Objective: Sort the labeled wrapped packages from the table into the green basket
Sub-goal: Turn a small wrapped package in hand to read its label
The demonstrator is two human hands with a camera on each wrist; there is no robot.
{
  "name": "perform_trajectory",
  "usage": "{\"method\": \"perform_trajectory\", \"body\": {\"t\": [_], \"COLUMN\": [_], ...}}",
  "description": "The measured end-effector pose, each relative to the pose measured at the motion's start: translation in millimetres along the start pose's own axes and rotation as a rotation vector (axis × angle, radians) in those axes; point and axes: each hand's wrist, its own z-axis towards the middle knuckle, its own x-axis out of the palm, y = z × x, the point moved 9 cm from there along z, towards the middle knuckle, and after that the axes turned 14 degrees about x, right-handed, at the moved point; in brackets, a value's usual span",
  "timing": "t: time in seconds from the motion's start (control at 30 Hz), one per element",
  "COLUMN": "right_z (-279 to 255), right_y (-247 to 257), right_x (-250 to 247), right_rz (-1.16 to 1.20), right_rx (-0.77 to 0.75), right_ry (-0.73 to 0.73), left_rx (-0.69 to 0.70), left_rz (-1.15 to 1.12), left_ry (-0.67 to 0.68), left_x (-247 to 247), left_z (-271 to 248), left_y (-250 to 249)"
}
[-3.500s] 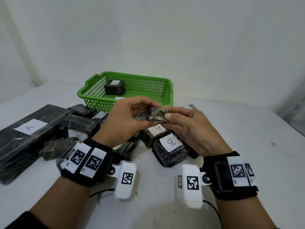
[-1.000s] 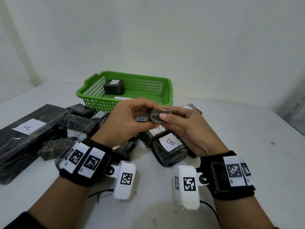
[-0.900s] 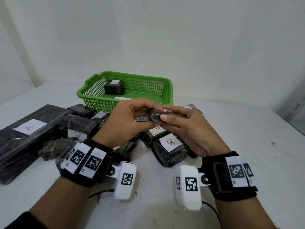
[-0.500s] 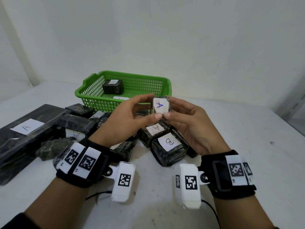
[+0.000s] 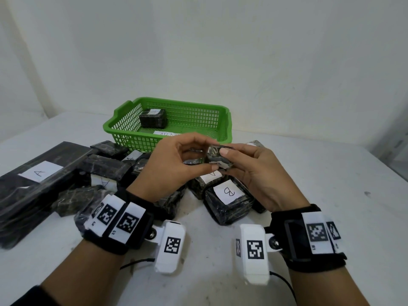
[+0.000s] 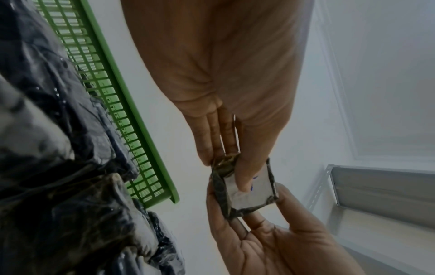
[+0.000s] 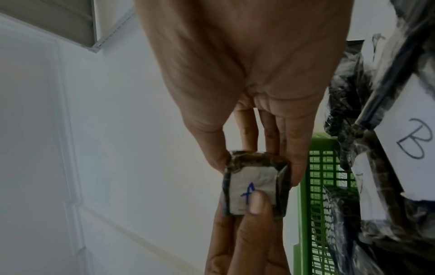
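While both hands pinch small wrapped package (image 5: 217, 156) in air over bench middle, near green basket (image 5: 227, 127) front rim: looks light, firm, film likely slippery. Left hand (image 5: 174, 166) thumb covers paper label; right hand (image 5: 254, 173) grips edges. Best hold: opposite side faces.

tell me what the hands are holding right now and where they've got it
Both hands pinch one small dark plastic-wrapped package in the air. The left hand has its thumb on the white label face, fingers behind. The right hand takes the opposite edges.
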Motion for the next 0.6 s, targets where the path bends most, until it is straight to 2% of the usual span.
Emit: {"method": "perform_trajectory", "body": {"t": [0.2, 0.37, 0.6], "right_z": [2.7, 1.6, 2.6], "right_y": [-7.8, -3.2, -5.1], "right_x": [2.2, -0.9, -1.7], "right_rz": [-0.045, 0.024, -0.031], "right_rx": [0.052, 0.051, 0.012], "right_ry": [0.013, 0.058, 0.006], "left_rx": [0.013, 0.0, 0.006], "left_rz": [0.05, 0.032, 0.062], "left_ry": [0.046, -0.011, 0.04], "left_x": [3.7, -3.3, 2.8], "left_z": [-1.0, 1.4, 0.3], "left_y": [-2.1, 0.8, -0.9]}}
